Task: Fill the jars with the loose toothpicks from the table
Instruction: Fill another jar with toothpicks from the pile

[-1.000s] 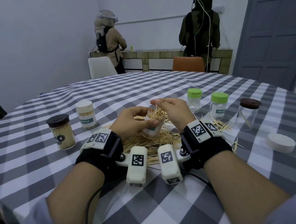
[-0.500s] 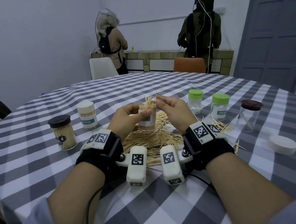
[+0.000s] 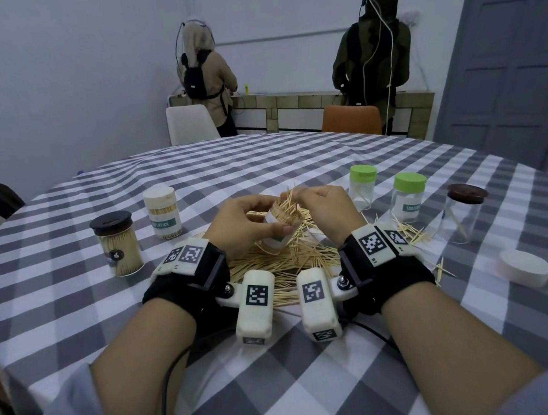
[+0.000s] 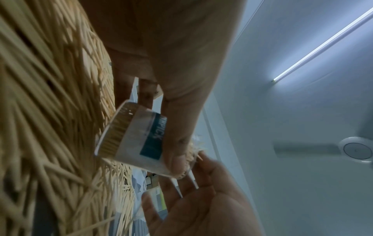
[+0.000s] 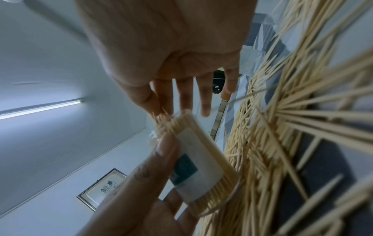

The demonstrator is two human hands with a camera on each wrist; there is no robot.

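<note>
Figure: filling a labelled toothpick jar, head view with both wrist views.

Your left hand (image 3: 240,226) gripped the labelled toothpick jar (image 3: 280,228) at centre frame, thumb across the label and fingers curled behind. You held it tilted, mouth up and toward the right, lifted just above the toothpick pile (image 3: 281,262) on the checked surface (image 3: 72,296). That tilt likely presented the opening to the feeding hand, and any sticks that fell would land back on the pile.

Your right hand (image 3: 325,210) was closed in a pinch at the jar's mouth, thumb and first fingers on the protruding toothpick tips (image 3: 290,199). The remaining fingers were extended clear of the opening, as the right wrist view showed. The jar looked nearly packed, its sticks standing proud of the rim, so the pinch was probably seating them.

At left of frame stood two filled, capped jars: the black-lidded jar (image 3: 117,244) and the white-lidded jar (image 3: 162,212). At right stood two green-lidded jars (image 3: 363,186) and a brown-lidded jar (image 3: 462,213), all apparently almost empty. A loose white lid (image 3: 525,267) lay at far right, probably belonging to the jar in hand.
</note>
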